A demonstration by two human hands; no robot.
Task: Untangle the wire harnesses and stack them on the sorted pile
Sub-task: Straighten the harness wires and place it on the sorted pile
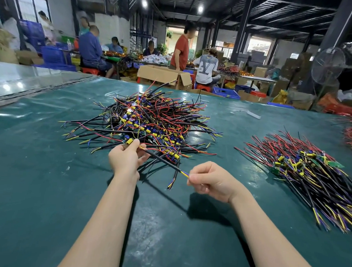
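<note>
Left hand: wire harness pinched at its yellow component end; right hand: its yellow-blue tips pinched. Tangled heap and sorted pile are laid on green table. Cardboard box: contents hidden.

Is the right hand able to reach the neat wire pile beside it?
Probably yes: only green table lies between the right hand and the sorted pile, though it pinches a wire harness.

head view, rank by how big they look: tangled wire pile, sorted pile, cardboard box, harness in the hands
1. tangled wire pile
2. sorted pile, close behind
3. cardboard box, far back, real size unsure
4. harness, thin, held by left hand and right hand
</note>
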